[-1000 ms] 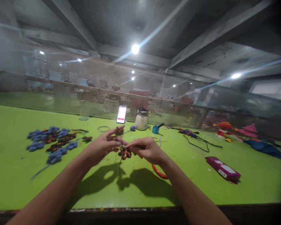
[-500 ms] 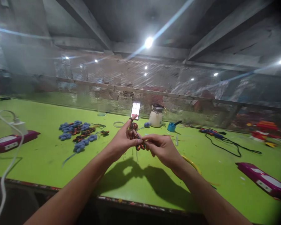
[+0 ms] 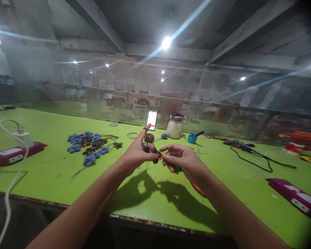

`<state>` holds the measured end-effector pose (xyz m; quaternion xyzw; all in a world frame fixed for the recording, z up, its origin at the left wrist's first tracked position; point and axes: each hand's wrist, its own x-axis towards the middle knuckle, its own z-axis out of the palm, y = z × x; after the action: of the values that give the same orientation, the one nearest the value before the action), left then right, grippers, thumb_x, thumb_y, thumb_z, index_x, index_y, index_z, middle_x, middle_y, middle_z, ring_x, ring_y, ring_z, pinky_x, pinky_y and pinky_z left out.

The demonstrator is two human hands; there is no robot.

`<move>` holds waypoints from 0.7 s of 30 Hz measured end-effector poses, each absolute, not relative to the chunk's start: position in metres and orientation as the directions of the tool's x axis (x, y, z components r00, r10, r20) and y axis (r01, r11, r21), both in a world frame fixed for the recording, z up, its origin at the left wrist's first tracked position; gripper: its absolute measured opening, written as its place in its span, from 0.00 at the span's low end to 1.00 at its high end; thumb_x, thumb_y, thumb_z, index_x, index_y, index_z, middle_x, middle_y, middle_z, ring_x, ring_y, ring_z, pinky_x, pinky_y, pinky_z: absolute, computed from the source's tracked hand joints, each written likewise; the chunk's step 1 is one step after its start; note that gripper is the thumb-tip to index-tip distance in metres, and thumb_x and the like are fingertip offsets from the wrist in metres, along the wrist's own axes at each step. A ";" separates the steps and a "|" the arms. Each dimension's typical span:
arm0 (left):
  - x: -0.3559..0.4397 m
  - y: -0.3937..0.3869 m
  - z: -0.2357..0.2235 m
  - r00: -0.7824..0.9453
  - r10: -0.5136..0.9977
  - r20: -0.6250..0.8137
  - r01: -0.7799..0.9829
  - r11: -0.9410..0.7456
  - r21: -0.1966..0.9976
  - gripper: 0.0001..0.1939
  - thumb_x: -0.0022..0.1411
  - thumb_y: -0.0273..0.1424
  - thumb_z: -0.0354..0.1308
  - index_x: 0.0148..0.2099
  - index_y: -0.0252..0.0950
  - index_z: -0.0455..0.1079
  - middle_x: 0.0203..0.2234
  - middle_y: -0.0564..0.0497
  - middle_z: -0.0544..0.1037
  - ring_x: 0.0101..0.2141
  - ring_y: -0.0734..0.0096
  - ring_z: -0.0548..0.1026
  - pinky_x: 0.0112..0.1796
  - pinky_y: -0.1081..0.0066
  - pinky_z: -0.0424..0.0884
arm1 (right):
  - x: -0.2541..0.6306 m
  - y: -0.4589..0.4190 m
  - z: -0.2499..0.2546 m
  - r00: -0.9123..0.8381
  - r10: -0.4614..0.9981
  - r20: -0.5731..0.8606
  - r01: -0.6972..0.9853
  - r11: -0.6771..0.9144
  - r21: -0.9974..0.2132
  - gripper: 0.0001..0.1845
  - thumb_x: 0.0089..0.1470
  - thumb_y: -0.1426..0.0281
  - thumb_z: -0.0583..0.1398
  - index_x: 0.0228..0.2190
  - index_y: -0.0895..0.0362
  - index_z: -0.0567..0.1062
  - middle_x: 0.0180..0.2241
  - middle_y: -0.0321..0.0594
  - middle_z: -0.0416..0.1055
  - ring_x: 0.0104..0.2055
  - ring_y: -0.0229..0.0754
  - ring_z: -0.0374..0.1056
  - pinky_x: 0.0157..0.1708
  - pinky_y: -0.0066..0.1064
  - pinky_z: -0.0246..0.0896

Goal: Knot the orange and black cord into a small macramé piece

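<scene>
My left hand (image 3: 134, 151) pinches a small piece of crochet (image 3: 156, 157) in dark, orange and red yarn between thumb and fingers. Its forefinger points up with dark yarn looped around it. My right hand (image 3: 182, 159) is closed around what looks like a crochet hook with a green handle (image 3: 177, 168); its tip meets the crochet piece. Just beyond the left fingers lies a ball of dark multicoloured yarn (image 3: 149, 138). A curved orange-red thing (image 3: 198, 189) is partly hidden by my right wrist.
Blue crocheted flowers (image 3: 90, 159) and dark multicoloured ones lie left. Behind stand a lit phone (image 3: 151, 120), a lidded jar (image 3: 174, 127) and a small blue pot (image 3: 192, 138). Purple power strips (image 3: 292, 197) lie at both sides; a blue tool with black cord (image 3: 239, 147) is right.
The green handle now shows in my right hand, which has turned. The crochet piece sits differently in the fingers. An orange-red curve shows by my right wrist where a yellow one showed before.
</scene>
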<state>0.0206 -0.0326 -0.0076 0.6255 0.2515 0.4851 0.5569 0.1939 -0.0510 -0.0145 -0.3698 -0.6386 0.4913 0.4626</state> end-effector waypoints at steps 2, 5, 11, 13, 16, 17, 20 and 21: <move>0.020 -0.033 -0.007 0.412 0.855 0.313 -0.208 -0.247 0.947 0.57 0.42 0.18 0.64 0.66 0.39 0.31 0.17 0.60 0.66 0.22 0.73 0.70 0.27 0.71 0.65 | 0.195 -0.050 -0.013 -0.300 0.925 0.234 0.049 0.259 -0.964 0.14 0.44 0.68 0.64 0.34 0.61 0.72 0.19 0.36 0.70 0.14 0.30 0.60 0.11 0.21 0.48; 0.019 -0.032 -0.008 0.451 0.839 0.305 -0.216 -0.229 0.949 0.57 0.42 0.17 0.63 0.66 0.39 0.30 0.18 0.59 0.67 0.23 0.72 0.71 0.27 0.71 0.65 | 0.197 -0.050 -0.011 -0.310 0.917 0.252 0.086 0.291 -0.953 0.12 0.44 0.68 0.64 0.33 0.60 0.73 0.19 0.35 0.70 0.14 0.30 0.61 0.12 0.22 0.49; 0.014 -0.029 -0.011 0.537 0.785 0.309 -0.263 -0.192 0.945 0.55 0.43 0.17 0.62 0.66 0.40 0.32 0.21 0.55 0.70 0.24 0.72 0.70 0.27 0.72 0.65 | 0.202 -0.051 -0.010 -0.371 0.883 0.287 0.144 0.360 -0.922 0.12 0.47 0.68 0.62 0.35 0.60 0.74 0.20 0.36 0.71 0.16 0.30 0.62 0.14 0.22 0.52; 0.013 -0.028 -0.012 0.556 0.775 0.301 -0.262 -0.180 0.948 0.55 0.44 0.17 0.61 0.66 0.40 0.32 0.21 0.55 0.70 0.24 0.72 0.70 0.27 0.72 0.65 | 0.203 -0.051 -0.010 -0.380 0.869 0.318 0.173 0.404 -0.898 0.10 0.48 0.68 0.62 0.35 0.59 0.74 0.19 0.34 0.69 0.16 0.30 0.61 0.14 0.23 0.52; 0.012 -0.028 -0.012 0.577 0.761 0.295 -0.255 -0.175 0.951 0.55 0.44 0.17 0.61 0.66 0.40 0.32 0.20 0.55 0.70 0.24 0.72 0.70 0.26 0.72 0.64 | 0.203 -0.051 -0.011 -0.393 0.824 0.408 0.235 0.519 -0.822 0.07 0.49 0.70 0.61 0.33 0.58 0.75 0.18 0.33 0.67 0.17 0.31 0.61 0.16 0.25 0.55; 0.012 -0.028 -0.012 0.577 0.762 0.296 -0.257 -0.174 0.950 0.55 0.44 0.16 0.61 0.66 0.40 0.32 0.20 0.55 0.70 0.24 0.73 0.69 0.26 0.72 0.64 | 0.203 -0.051 -0.012 -0.391 0.803 0.450 0.263 0.566 -0.781 0.07 0.49 0.71 0.61 0.32 0.58 0.76 0.19 0.33 0.67 0.17 0.31 0.61 0.17 0.25 0.57; 0.014 -0.028 -0.012 0.545 0.782 0.302 -0.275 -0.174 0.946 0.54 0.44 0.17 0.61 0.66 0.39 0.33 0.21 0.54 0.70 0.24 0.73 0.69 0.26 0.72 0.63 | 0.201 -0.050 -0.015 -0.367 0.761 0.535 0.312 0.642 -0.700 0.06 0.50 0.71 0.60 0.31 0.59 0.76 0.20 0.35 0.67 0.18 0.32 0.62 0.18 0.27 0.59; 0.014 -0.028 -0.012 0.529 0.791 0.308 -0.282 -0.179 0.943 0.54 0.45 0.18 0.62 0.66 0.39 0.33 0.22 0.54 0.70 0.24 0.73 0.69 0.27 0.72 0.63 | 0.201 -0.050 -0.016 -0.356 0.759 0.545 0.304 0.646 -0.700 0.06 0.50 0.71 0.60 0.32 0.59 0.76 0.21 0.35 0.67 0.18 0.32 0.62 0.18 0.27 0.59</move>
<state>0.0143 -0.0280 -0.0120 0.6284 0.2025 0.4409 0.6080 0.2007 -0.0497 -0.0162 -0.3388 -0.7847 0.2498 0.4550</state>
